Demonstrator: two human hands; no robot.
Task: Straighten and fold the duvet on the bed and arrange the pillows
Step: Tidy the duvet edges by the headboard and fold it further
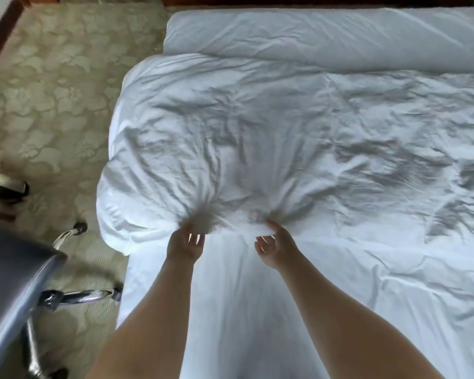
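Hands reach forward from the bottom of the view onto a white bed, seen from above by the person's own head camera. Left hand (186,243) and right hand (275,246) sit side by side, a little apart, palms turned up, each pinching the near edge of the white duvet (257,138) between thumb and curled fingers. Cloth bunches into tight radiating creases at both pinch points. Wrinkled all over, the duvet covers the middle of the bed and spreads off to the right edge of the view; its left end bulges over the side of the mattress. Beyond it, along the far side of the bed, lies a long plump white roll of bedding (312,34); whether this is a pillow or a folded part of the duvet cannot be told. Below the hands, smooth white sheet (230,310) lies bare beneath the forearms. Left of the bed is pale patterned carpet (52,91), with a dark office chair (14,280) on chrome legs standing near the bed's corner.
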